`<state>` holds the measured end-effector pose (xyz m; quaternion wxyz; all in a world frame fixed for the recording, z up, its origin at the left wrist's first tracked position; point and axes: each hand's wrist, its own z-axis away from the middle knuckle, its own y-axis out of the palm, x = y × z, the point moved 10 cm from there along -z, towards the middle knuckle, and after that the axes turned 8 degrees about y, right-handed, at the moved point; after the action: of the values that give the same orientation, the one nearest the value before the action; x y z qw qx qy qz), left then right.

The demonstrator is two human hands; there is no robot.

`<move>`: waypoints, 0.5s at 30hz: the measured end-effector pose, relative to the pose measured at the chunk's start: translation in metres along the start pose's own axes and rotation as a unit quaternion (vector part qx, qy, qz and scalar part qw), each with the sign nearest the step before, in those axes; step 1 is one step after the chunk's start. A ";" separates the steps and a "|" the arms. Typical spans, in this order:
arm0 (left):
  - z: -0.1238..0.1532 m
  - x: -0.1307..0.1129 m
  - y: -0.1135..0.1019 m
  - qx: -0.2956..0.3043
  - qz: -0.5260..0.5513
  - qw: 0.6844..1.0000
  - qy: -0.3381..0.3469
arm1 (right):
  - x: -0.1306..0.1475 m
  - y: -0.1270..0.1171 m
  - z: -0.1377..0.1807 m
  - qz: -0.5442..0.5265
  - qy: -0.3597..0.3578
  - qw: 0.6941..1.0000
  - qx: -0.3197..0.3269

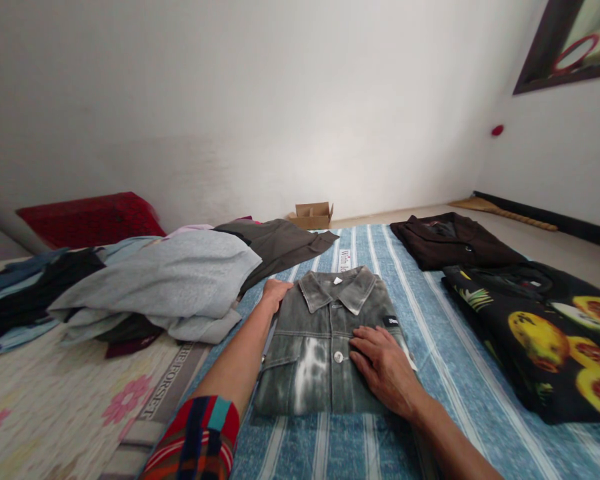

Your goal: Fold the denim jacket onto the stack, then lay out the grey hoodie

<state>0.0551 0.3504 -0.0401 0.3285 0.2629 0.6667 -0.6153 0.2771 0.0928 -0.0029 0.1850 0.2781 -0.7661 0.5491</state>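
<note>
A grey-green denim jacket (314, 363) with pale bleached patches lies folded in front of me, collar at the far end and buttons up. My left hand (277, 292) is closed at its left shoulder edge, with some fingers hidden behind the cloth. Flat on the right half of the front rests my right hand (380, 365), fingers stretched out near the button line, just below a small black label (391, 321).
On the right lie a folded dark brown garment (450, 240) and a black fruit-print shirt (540, 340). To the left, a heap of loose clothes has a grey garment (165, 273) on top. A cardboard box (313, 216) stands by the wall, beyond the blue striped sheet (425, 313).
</note>
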 end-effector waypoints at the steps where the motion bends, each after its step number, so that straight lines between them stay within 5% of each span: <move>1: 0.000 0.000 0.000 0.000 -0.004 1.000 0.002 | 0.000 0.000 0.000 0.001 0.000 1.000 0.000; 15: 0.001 -0.004 -0.012 -0.011 -0.050 0.997 0.054 | -0.002 0.002 0.000 0.002 0.001 1.000 0.003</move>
<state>0.0493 0.3480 -0.0293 0.2641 0.2586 0.7021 -0.6086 0.2771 0.0939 -0.0054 0.1844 0.2768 -0.7648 0.5518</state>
